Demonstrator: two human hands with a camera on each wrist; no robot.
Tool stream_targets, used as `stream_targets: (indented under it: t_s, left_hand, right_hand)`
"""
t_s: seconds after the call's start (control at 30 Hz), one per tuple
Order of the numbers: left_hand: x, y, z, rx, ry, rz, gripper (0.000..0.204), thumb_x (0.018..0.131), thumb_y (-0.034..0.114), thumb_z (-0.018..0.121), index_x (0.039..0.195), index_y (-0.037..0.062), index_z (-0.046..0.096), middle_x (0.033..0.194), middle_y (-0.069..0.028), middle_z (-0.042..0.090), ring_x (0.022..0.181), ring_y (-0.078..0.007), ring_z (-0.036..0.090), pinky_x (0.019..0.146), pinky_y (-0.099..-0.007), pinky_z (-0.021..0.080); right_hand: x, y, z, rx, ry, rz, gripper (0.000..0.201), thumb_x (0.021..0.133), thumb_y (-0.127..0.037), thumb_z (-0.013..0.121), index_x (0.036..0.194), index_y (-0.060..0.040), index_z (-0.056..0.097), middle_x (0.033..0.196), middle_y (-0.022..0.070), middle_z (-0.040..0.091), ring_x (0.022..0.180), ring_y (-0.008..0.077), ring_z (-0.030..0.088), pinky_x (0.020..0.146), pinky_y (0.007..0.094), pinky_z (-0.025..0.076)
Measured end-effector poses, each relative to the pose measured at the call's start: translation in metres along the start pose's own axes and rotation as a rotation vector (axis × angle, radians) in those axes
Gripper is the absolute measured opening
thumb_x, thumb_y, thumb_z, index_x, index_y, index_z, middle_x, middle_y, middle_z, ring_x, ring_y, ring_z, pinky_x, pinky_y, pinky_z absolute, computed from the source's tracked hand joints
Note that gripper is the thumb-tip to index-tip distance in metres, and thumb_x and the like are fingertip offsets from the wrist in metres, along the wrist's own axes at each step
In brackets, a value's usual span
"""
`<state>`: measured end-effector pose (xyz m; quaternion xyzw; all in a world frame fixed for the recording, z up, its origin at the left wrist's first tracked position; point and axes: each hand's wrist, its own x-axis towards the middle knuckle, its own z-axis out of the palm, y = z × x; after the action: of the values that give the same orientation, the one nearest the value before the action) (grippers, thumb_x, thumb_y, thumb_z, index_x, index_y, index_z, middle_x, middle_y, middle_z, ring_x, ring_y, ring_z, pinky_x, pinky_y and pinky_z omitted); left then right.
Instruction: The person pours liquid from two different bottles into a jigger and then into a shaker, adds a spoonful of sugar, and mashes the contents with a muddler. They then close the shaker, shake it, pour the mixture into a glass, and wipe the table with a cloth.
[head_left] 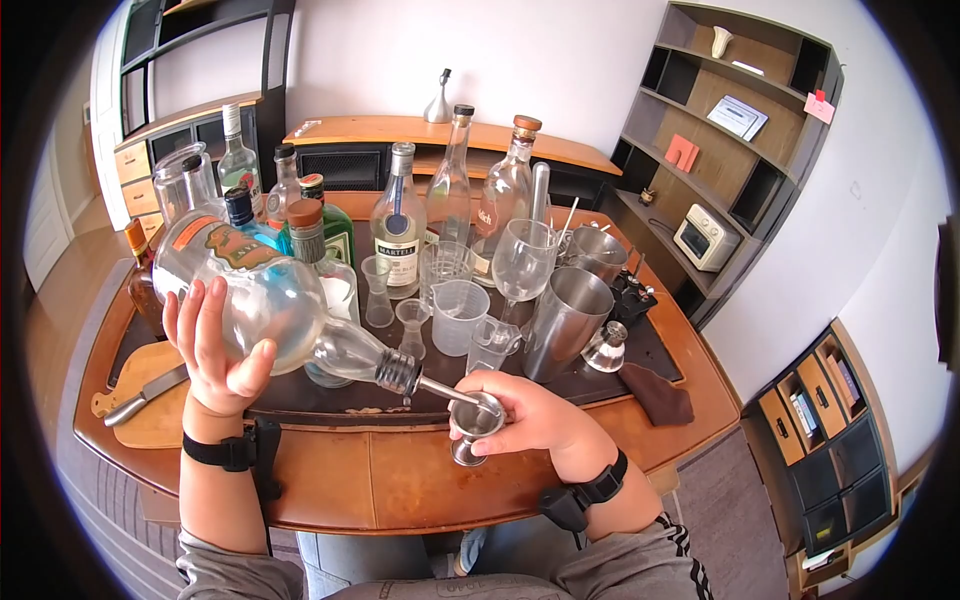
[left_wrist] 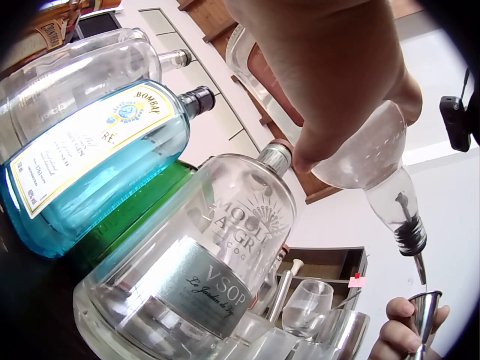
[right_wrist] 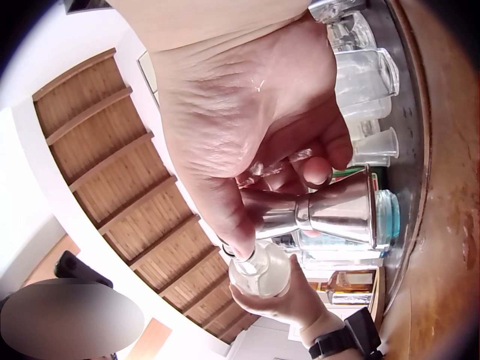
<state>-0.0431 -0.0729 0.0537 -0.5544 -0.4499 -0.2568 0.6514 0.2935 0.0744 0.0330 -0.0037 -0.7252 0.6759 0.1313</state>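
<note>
My left hand [head_left: 215, 345] grips a large clear glass bottle [head_left: 295, 310] from below, its neck slanting down to the right. The bottle carries an orange and dark label. From its mouth a metal pour spout [head_left: 440, 388] reaches over the upper cup of a steel double jigger [head_left: 467, 452]. My right hand [head_left: 535, 408] pinches that jigger upright above the table's front edge. In the left wrist view, the spout tip [left_wrist: 421, 271] is right at the jigger's rim. The right wrist view has the jigger [right_wrist: 337, 206] between thumb and fingers; droplets wet the palm.
Several bottles stand behind and left, including a Martell bottle [head_left: 398, 240]. Mid-table are a plastic measuring cup [head_left: 460, 320], a wine glass [head_left: 522, 262] and a shaker tin [head_left: 567, 325]. A knife [head_left: 145, 395] lies on a cutting board [head_left: 150, 425]; a brown cloth [head_left: 658, 395] lies right.
</note>
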Motion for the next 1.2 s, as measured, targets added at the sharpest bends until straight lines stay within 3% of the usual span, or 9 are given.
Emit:
stream_targets:
  t_s: [0.17,0.27,0.37,1.17,1.2]
  left_hand:
    - [-0.001,-0.001,0.001,0.014,-0.041,0.023,0.085,0.082,0.025,0.078,0.147,0.0328,0.024,0.140,-0.0253,0.047,0.125,-0.0415,0.049,0.107,-0.0587,0.034]
    - [-0.002,-0.001,0.001,0.000,-0.058,0.028,0.081,0.084,0.026,0.075,0.147,0.0325,0.025,0.140,-0.0255,0.047,0.125,-0.0420,0.049,0.107,-0.0591,0.033]
    - [0.001,0.001,0.000,-0.003,-0.046,-0.004,0.072,0.087,0.026,0.074,0.142,0.0351,0.029,0.135,-0.0186,0.052,0.122,-0.0361,0.052,0.108,-0.0563,0.036]
    - [0.016,0.005,-0.002,-0.175,-0.167,-0.053,0.060,0.081,0.006,0.068,0.129,0.0312,0.044,0.137,-0.0209,0.051,0.122,-0.0395,0.053,0.108,-0.0587,0.033]
    - [0.017,0.005,-0.002,-0.182,-0.170,-0.056,0.061,0.081,0.006,0.068,0.130,0.0311,0.043,0.138,-0.0210,0.051,0.122,-0.0396,0.053,0.108,-0.0588,0.033]
  right_hand:
    - [0.000,-0.002,-0.002,-0.019,0.003,-0.029,0.046,0.084,-0.006,0.077,0.122,-0.0033,0.050,0.103,0.0016,0.061,0.098,0.0100,0.058,0.087,0.0280,0.047]
    - [0.000,-0.001,-0.003,-0.023,0.007,-0.025,0.046,0.084,-0.007,0.077,0.121,-0.0029,0.051,0.102,0.0012,0.061,0.098,0.0097,0.057,0.087,0.0279,0.047]
    - [0.000,-0.001,-0.003,-0.030,0.013,-0.031,0.045,0.084,-0.007,0.078,0.120,-0.0029,0.052,0.102,0.0006,0.060,0.097,0.0094,0.056,0.086,0.0276,0.047]
    - [0.001,0.000,-0.003,-0.030,0.106,-0.063,0.045,0.085,-0.005,0.076,0.122,-0.0046,0.051,0.103,0.0009,0.060,0.096,0.0097,0.058,0.082,0.0279,0.049]
    - [0.001,0.000,-0.003,-0.036,0.114,-0.055,0.046,0.084,-0.005,0.076,0.123,-0.0035,0.050,0.104,0.0035,0.062,0.098,0.0129,0.060,0.084,0.0304,0.050]
